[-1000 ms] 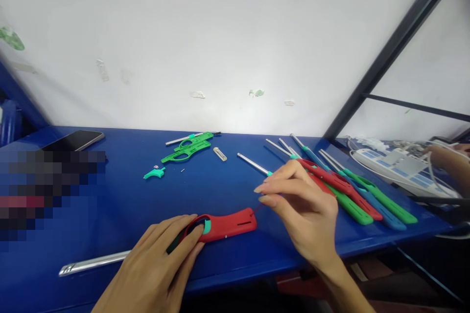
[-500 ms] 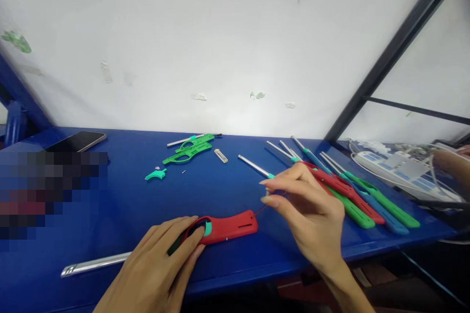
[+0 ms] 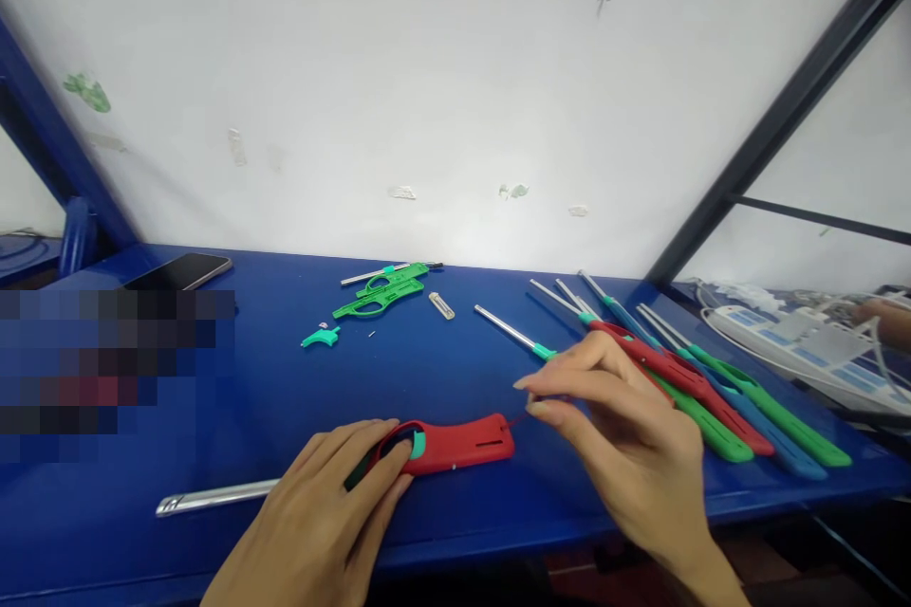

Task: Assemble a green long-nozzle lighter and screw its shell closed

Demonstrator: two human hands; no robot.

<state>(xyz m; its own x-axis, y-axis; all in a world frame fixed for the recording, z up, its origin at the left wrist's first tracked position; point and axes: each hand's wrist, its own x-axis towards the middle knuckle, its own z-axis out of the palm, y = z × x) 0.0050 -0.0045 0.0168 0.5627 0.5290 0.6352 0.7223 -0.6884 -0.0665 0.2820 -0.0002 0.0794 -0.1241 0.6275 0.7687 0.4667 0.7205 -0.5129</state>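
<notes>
A red lighter (image 3: 466, 445) with a teal trigger and a silver tube lies flat near the table's front edge, the tube pointing left. My left hand (image 3: 327, 493) is closed around its trigger end. Just past the handle's right end, my right hand (image 3: 619, 427) pinches a tiny piece between thumb and forefinger; the piece is too small to name. A thin red strand runs from the handle's end to those fingertips. Behind my right hand several finished-looking lighters (image 3: 769, 398) in red, green and blue lie side by side, partly hidden.
Green shell halves (image 3: 388, 296), a teal trigger (image 3: 322, 337) and a small clear part (image 3: 441, 305) lie at the back of the blue table (image 3: 427, 370). A phone (image 3: 186, 272) is at the back left. White power strips (image 3: 797, 337) and another person's hand (image 3: 886, 322) are at right.
The camera view has shifted, so everything sits slightly further right in the picture. My right fingertips are slightly closer to the red handle's end. Both hands keep their holds.
</notes>
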